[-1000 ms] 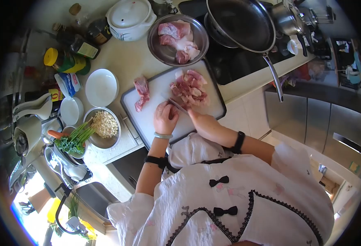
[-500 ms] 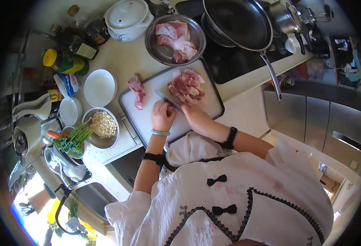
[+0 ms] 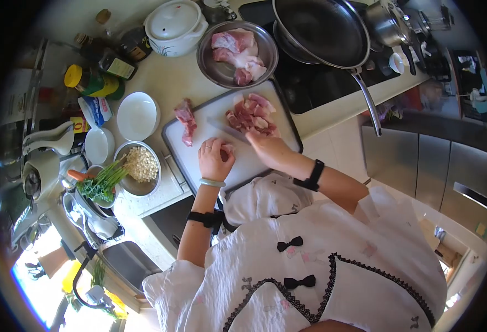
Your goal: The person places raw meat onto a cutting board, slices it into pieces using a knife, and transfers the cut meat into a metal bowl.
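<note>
Left hand (image 3: 215,157): placed on the grey-edged white cutting board (image 3: 185,165), fingers bent and bunched together against a small piece of raw meat (image 3: 228,149). The thumb tip is hard to make out.

Right hand (image 3: 265,148): closed around the handle end of a kitchen knife (image 3: 228,130), its blade extending over the board between the left hand and a pile of cut raw meat (image 3: 251,115). The fingers are folded in around the grip; their exact placement is hidden — cannot tell further.

The meat pile lies on the board just beyond the right hand. A separate strip of raw meat (image 3: 186,123) lies near the board's far corner, apart from the pile. Larger chunks of raw meat (image 3: 236,48) sit in a round steel basin (image 3: 203,67) directly beyond the board.

Surroundings: a lidded white pot (image 3: 172,27) stands beside the basin; a long-handled frying pan (image 3: 323,33) sits over the black cooktop (image 3: 323,94). On the opposite side — a white bowl (image 3: 138,116), a steel bowl of pale chopped pieces (image 3: 135,189) and leafy greens (image 3: 98,188).
</note>
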`<state>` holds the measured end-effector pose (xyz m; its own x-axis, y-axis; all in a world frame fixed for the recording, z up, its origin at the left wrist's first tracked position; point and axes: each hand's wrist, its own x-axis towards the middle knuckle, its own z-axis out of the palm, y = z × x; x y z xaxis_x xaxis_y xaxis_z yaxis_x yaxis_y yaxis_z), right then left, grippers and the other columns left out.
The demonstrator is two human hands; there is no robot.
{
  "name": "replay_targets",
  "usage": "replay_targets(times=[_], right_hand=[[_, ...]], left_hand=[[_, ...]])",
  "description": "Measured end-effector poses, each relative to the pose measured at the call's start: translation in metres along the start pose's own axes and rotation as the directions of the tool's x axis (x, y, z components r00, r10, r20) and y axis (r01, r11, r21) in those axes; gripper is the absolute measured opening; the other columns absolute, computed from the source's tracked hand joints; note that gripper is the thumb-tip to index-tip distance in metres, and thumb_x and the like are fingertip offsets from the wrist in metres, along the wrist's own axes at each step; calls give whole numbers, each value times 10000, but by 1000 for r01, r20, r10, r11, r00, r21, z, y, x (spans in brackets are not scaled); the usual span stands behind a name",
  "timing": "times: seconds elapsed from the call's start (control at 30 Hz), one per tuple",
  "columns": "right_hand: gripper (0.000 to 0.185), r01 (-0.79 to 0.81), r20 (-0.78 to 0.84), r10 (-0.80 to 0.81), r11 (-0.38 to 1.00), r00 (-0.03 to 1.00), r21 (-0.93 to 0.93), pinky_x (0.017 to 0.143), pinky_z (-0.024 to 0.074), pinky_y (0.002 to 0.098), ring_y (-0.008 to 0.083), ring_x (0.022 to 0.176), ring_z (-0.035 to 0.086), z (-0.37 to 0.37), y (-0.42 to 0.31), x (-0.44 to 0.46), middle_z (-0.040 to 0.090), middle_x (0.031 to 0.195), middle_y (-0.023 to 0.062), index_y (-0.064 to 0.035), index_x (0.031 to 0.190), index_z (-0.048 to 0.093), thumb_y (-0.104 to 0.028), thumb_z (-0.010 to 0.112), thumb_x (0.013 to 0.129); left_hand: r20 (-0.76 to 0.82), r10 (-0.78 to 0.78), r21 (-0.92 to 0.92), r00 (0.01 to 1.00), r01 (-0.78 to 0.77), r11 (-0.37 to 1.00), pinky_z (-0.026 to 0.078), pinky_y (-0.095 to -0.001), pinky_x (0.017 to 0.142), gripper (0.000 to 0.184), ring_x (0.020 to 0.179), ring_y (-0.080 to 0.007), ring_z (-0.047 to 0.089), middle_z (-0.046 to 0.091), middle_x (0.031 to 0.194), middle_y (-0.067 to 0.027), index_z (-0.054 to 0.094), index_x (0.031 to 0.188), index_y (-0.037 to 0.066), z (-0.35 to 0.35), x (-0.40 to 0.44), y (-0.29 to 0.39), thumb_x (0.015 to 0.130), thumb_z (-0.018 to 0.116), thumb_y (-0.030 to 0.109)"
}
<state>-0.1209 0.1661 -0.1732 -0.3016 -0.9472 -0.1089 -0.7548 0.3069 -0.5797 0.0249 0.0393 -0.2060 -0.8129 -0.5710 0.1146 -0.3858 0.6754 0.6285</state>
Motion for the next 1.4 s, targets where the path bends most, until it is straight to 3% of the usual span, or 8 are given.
replay_targets(times=[0.2,0.27,0.33,0.7,0.9,1.2,1.3,1.4], right_hand=[[243,-5,131,14,998,991,-63,483,457,454,369,617,594,-39,-24,-3,590,738,191,11,1070,386,-84,427,850],[253,29,113,-23,998,993,-49,471,455,450,366,612,594,-40,-36,-6,589,737,190,18,1087,383,-88,423,860],[305,17,248,-2,998,969,-58,495,456,462,389,602,583,-38,-47,-13,583,743,213,3,1132,379,-51,412,834],[323,-25,315,88,980,945,-198,506,486,413,328,621,605,-21,-37,-38,582,879,189,5,1151,382,-84,432,844],[280,3,19,-2,999,1000,-48,512,474,445,364,649,608,25,-49,25,578,918,211,-30,1102,387,-80,439,831],[274,-129,314,142,990,939,-63,572,488,453,377,718,615,-11,-17,-15,594,942,218,-36,1137,386,-133,381,881],[302,-174,357,222,972,907,-160,641,487,448,381,794,609,-30,-12,-21,587,984,239,-8,1171,361,-141,345,900],[250,-61,177,76,994,981,-90,526,445,489,404,621,580,-26,-10,-19,591,756,224,-6,1094,383,-102,445,872]], left_hand=[[-267,-42,-175,963,-5,985,429,-413,811,374,935,-319,537,575,974,-137,550,913,33,-9,-9,5,603,734,133],[-45,13,-134,999,-18,991,430,-410,794,357,900,-318,544,582,950,-125,558,902,34,-8,-20,-11,608,741,119],[-64,16,-145,998,-25,989,431,-411,786,327,887,-316,546,584,939,-118,566,892,39,-7,-22,-9,620,732,111],[-108,59,-164,992,-77,984,438,-401,797,273,887,-318,547,589,963,-127,595,891,32,11,-18,-7,643,691,92],[-43,-12,-264,999,0,964,435,-419,807,248,890,-331,545,588,957,-130,582,897,24,15,-21,-8,659,646,56],[-41,28,-181,999,-35,983,412,-425,861,319,975,-334,528,574,1013,-135,576,957,35,-4,-17,-7,673,688,130],[62,80,-46,995,-77,996,431,-401,845,430,1011,-310,513,550,1064,-123,567,1000,51,-28,-24,-5,620,734,164],[99,79,-99,992,-70,993,431,-391,851,418,989,-321,518,555,1034,-131,572,987,54,-16,-27,-20,599,715,116]])
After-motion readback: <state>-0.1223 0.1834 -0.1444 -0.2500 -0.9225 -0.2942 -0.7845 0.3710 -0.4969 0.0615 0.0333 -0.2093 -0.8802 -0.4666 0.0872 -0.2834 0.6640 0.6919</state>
